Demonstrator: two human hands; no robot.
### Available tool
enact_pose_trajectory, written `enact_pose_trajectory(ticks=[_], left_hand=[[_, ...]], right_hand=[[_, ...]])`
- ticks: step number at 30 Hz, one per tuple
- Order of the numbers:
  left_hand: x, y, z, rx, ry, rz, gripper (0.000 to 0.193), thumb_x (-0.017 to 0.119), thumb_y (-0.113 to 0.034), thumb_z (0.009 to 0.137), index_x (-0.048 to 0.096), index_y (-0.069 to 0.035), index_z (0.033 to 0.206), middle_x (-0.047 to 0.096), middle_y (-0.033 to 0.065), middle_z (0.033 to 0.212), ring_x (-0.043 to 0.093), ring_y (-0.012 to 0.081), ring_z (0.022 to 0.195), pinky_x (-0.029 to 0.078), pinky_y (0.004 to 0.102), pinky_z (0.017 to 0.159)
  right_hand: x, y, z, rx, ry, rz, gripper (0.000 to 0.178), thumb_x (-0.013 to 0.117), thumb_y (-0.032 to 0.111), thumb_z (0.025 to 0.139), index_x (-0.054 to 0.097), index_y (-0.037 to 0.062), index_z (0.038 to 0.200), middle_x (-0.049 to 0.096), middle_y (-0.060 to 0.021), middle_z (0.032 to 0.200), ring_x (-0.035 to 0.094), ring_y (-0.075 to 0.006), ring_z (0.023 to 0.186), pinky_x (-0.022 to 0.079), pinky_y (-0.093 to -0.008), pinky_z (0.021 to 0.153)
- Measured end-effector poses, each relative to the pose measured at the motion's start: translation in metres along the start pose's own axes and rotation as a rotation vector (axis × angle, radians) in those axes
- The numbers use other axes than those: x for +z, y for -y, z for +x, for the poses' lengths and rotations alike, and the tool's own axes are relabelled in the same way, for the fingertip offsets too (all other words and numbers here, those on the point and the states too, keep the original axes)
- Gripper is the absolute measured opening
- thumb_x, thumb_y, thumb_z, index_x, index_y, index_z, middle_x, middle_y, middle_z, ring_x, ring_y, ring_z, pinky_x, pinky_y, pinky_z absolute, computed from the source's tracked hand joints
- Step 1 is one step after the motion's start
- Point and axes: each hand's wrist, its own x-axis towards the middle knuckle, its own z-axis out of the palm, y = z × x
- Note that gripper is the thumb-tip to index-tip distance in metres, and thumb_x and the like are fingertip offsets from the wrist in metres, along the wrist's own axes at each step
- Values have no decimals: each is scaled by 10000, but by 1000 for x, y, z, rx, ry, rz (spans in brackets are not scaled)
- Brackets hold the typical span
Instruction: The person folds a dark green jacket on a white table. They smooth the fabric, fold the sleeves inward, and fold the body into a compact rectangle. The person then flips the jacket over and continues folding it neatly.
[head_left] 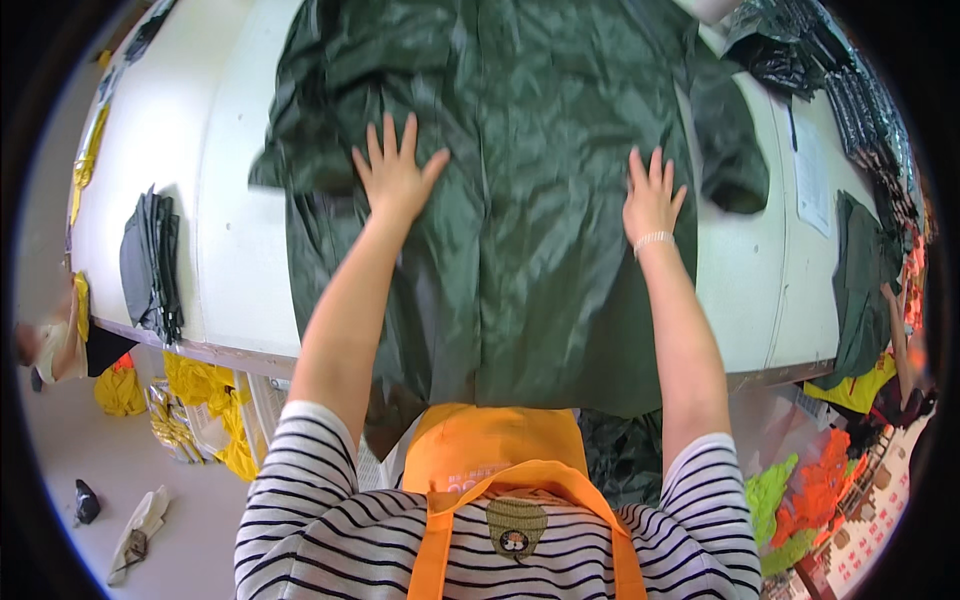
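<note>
A dark green raincoat (540,260) lies spread over the white table, its front facing up and its hem hanging past the near edge. Flat on the coat's left half rests my left hand (395,180), fingers spread wide. My right hand (653,205), with a bracelet at the wrist, lies near the coat's right edge, fingers stretched out and apart. Neither hand grips anything. One sleeve (732,140) of the coat lies out to the right, and the other sleeve (315,150) is bunched at the left.
On the white table (245,250), a folded dark green bundle (152,265) sits at left. Dark packaged garments (850,80) and a paper sheet (812,180) are at right, beside a green garment (862,290). Yellow garments (205,390) hang below left; another person (60,345) stands far left.
</note>
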Motion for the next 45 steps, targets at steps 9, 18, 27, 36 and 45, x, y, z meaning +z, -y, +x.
enact_pose_trajectory(ticks=[9, 18, 27, 36, 45], left_hand=[[-77, -28, -107, 294, 246, -278, 744, 613, -534, 810, 381, -195, 1430, 295, 92, 1513, 236, 329, 1399, 147, 623, 1087], [-16, -22, -60, 364, 23, -130, 675, 556, -558, 855, 399, -223, 1419, 312, 53, 1509, 290, 286, 1378, 206, 572, 1095], [-118, -36, -235, -407, -52, -724, 182, 661, -179, 859, 657, -16, 939, 664, 63, 823, 598, 158, 662, 470, 271, 603], [-133, -91, -313, -1412, 413, -1499, 315, 672, -295, 872, 643, 2, 977, 688, 59, 850, 567, 74, 603, 416, 198, 547], [-152, -94, -302, -1302, 351, -1837, 103, 654, -131, 885, 595, -57, 844, 668, 73, 886, 612, 104, 732, 485, 220, 642]], right_hand=[[-56, 43, -152, -209, 242, 135, 544, 530, 72, 873, 409, 146, 1399, 332, -125, 1480, 285, -377, 1364, 246, -620, 1060], [-4, 20, -83, -257, 27, 129, 554, 544, 129, 901, 386, 270, 1413, 290, -56, 1517, 297, -361, 1359, 268, -618, 1048], [-62, 3, -170, -236, 299, 792, 205, 549, 174, 925, 538, 101, 1117, 657, -124, 864, 630, -329, 722, 508, -382, 631], [-57, -5, -237, -324, 528, 932, 263, 596, 203, 899, 489, 16, 1051, 569, -137, 947, 595, -282, 839, 489, -371, 725], [-85, 56, -252, -376, 414, 1060, 210, 639, 186, 866, 554, 46, 996, 575, -103, 958, 616, -265, 840, 500, -359, 710]])
